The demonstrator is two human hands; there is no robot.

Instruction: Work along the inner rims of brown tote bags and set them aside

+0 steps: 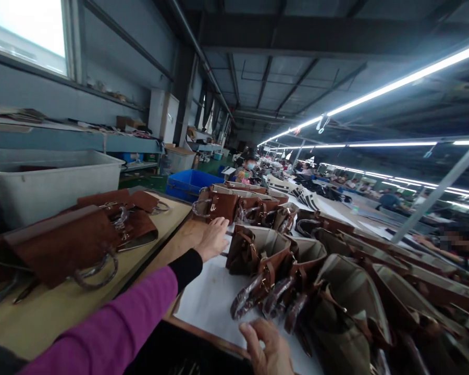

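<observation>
A long workshop under strip lights [410, 85] recedes behind the benches. At far left, a pale tub [62, 182] stands beyond the yellow bench [135, 260], on which loose bags [62, 245] lie in a heap. Rightwards, the left hand [214, 240] is over the left side of the wooden bench [180, 237], palm down, just beside a brown bag [223, 205]; I cannot tell whether its grip is closed on anything. The right hand [268, 346], by the near edge, has its grip curled but apart, nothing visibly held, near wrapped handles [296, 312]. Lined bags [336, 323] crowd towards the right. They look light and semi-soft; the plastic-covered handles may slip, so the upper rim seems the surer hold.
</observation>
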